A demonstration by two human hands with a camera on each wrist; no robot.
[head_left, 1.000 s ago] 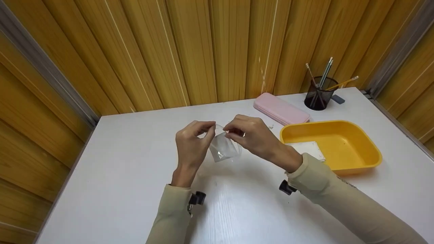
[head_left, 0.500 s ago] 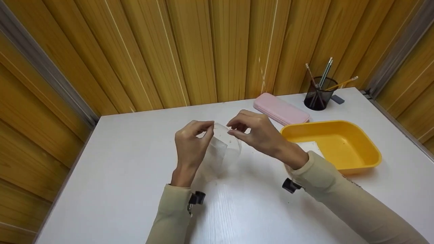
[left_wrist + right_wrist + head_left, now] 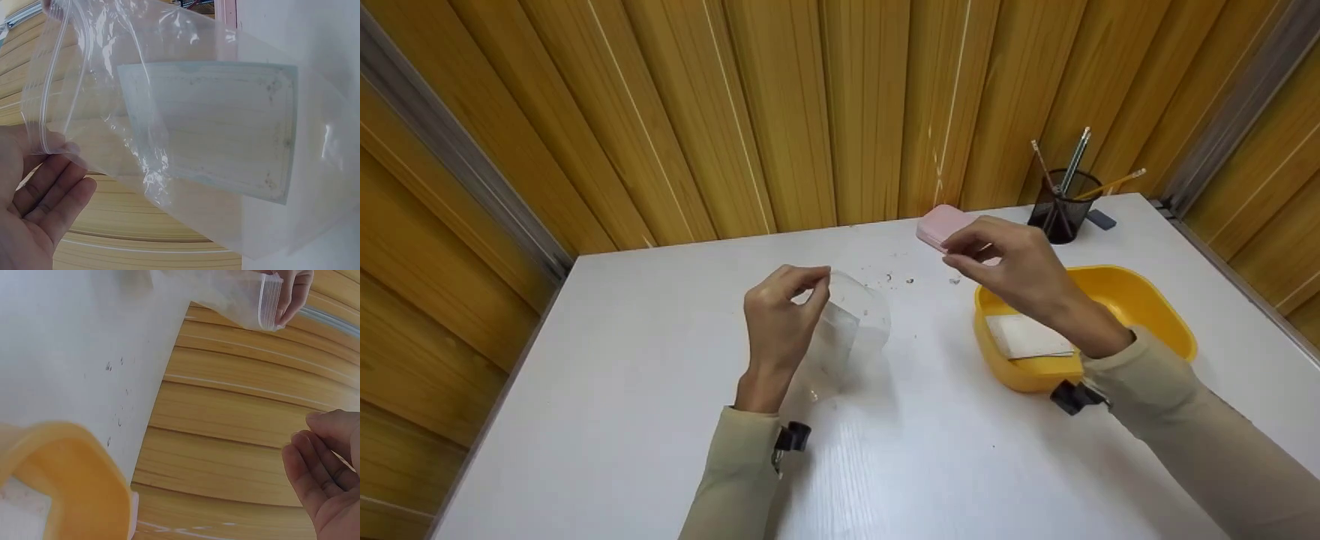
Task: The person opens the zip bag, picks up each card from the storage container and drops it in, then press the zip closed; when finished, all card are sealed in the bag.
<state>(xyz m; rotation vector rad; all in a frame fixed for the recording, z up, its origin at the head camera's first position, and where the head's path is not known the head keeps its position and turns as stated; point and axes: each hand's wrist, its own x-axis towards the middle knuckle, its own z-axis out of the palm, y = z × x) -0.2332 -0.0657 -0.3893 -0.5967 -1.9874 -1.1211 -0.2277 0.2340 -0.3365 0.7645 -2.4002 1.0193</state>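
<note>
Pencil cup, desk and panelled walls suggest a study nook.

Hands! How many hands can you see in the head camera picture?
2. The left hand pinches the clear bag near its zip edge; the right hand is up by the yellow tray, holding nothing. Neither hand is hidden.

Bag: in left hand, above counter; card inside.
Tray: counter's right; card stack inside, left.
Case: behind tray, left of pencil cup.
Pencil cup: behind tray, pencils inside.
Block: just right of pencil cup.
</note>
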